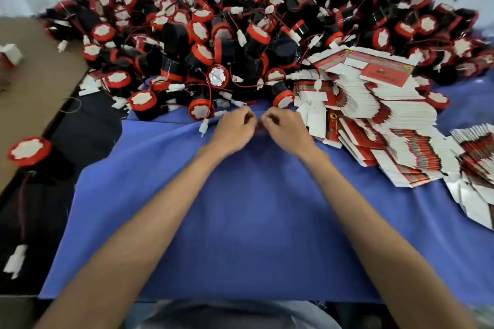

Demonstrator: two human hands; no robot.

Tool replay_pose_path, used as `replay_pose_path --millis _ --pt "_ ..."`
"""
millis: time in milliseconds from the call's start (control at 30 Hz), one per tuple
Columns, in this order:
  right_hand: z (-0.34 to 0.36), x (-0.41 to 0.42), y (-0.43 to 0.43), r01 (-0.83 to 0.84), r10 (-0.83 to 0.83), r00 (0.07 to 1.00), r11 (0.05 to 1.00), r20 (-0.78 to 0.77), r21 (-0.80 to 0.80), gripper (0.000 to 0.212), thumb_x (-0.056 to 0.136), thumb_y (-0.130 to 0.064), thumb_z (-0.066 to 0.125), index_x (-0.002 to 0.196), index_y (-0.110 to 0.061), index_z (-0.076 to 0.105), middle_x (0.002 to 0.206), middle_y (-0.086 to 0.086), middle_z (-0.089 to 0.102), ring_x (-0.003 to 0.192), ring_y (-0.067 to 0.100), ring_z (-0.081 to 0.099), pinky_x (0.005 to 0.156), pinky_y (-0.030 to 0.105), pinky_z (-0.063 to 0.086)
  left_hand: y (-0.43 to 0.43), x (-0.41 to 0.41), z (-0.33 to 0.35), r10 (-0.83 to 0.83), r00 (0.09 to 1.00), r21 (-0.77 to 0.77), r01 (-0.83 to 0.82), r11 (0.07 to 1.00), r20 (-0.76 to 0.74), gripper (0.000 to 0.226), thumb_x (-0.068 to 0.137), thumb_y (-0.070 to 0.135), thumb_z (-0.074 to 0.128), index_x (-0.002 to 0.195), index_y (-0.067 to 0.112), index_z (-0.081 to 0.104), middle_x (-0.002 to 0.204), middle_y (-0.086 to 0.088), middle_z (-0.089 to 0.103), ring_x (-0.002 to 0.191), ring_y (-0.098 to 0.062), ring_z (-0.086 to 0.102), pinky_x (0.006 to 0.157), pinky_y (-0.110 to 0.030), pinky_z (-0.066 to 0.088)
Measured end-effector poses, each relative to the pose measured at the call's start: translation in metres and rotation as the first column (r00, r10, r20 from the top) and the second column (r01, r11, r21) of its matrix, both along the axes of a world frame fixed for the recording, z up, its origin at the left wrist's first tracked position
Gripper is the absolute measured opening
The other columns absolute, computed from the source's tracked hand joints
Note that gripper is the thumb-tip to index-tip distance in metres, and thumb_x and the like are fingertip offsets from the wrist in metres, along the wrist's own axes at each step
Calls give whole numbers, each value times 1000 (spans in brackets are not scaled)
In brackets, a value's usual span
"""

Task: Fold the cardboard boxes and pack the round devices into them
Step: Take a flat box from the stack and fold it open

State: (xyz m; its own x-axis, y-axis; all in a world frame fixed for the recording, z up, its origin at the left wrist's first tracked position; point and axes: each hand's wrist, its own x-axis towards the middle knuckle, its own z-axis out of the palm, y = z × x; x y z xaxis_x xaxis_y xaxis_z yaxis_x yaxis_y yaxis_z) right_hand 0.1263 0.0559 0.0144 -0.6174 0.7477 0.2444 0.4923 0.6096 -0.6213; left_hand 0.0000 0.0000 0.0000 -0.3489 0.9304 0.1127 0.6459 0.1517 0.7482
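Observation:
A big heap of round devices (213,35), black with red rims, white faces and wired white plugs, fills the far side of the blue cloth (254,222). Stacks of flat red-and-white cardboard boxes (379,115) lie fanned out at the right. My left hand (235,128) and my right hand (286,125) meet knuckle to knuckle at the cloth's far middle, just in front of the heap. The fingers of both are curled inward. Whatever lies between the fingertips is blurred and hidden. A loose white plug (204,125) lies just left of my left hand.
A brown cardboard sheet (32,93) lies at the left, with a single round device (29,152) standing at its near edge on a dark surface. More flat boxes (475,157) spread toward the right edge. The near half of the blue cloth is bare.

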Motion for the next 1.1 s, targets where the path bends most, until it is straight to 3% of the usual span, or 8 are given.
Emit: replay_pose_path --millis 100,200,433,500,567,667,833,1100 --pt "-1 -9 27 156 -155 988 987 -9 45 22 94 -11 50 88 1 68 90 16 69 86 33 61 77 45 44 11 -16 2 -20 974 -28 15 1000 -226 9 91 18 48 85 22 54 91 -9 69 85 -32 60 72 -43 48" --pt "3 -11 45 283 -275 958 954 -87 103 23 92 -15 52 85 1 67 86 14 69 83 31 61 73 43 45 15 -25 -2 -118 955 -63 105 992 -273 6 90 20 51 87 20 57 88 -5 67 82 -30 59 69 -41 47" --pt "30 9 78 542 -408 835 725 -369 426 20 87 -14 52 85 1 65 89 19 65 85 35 59 69 31 37 19 -38 -18 -133 982 58 142 988 -133 11 89 13 53 83 18 61 76 5 64 75 -21 59 67 -35 44" --pt "33 23 92 612 -562 783 619 -266 493 29 85 -20 52 104 -1 64 117 22 56 111 36 51 84 29 35 20 -36 -20 -116 982 46 124 991 -146 10 89 16 54 86 17 63 78 3 67 77 -22 60 69 -39 47" --pt "30 39 102 650 -728 684 636 45 417 50 86 -31 56 130 -8 51 147 22 32 138 36 27 108 45 25 20 -35 -20 -115 980 33 121 992 -162 10 90 19 54 88 19 64 83 1 69 81 -23 61 72 -42 48" --pt "21 52 106 629 -724 592 690 354 359 64 92 -31 54 147 -10 29 158 22 11 147 35 5 117 50 7 21 -34 -18 -103 978 32 110 993 -180 10 90 20 54 89 19 63 84 1 69 82 -25 62 71 -43 48" --pt "25 53 106 635 -737 661 648 138 420 47 84 -7 58 131 -10 53 137 17 51 130 35 42 108 47 25 21 -34 -18 -107 973 18 113 993 -202 9 91 22 53 89 21 62 83 2 68 81 -23 61 69 -40 47" --pt "49 55 102 696 -771 636 598 47 397 26 90 -27 56 107 -13 72 97 25 67 95 44 59 87 45 44 20 -36 -20 -118 969 26 126 992 -215 7 90 23 53 87 23 60 83 5 67 80 -21 60 68 -38 47"
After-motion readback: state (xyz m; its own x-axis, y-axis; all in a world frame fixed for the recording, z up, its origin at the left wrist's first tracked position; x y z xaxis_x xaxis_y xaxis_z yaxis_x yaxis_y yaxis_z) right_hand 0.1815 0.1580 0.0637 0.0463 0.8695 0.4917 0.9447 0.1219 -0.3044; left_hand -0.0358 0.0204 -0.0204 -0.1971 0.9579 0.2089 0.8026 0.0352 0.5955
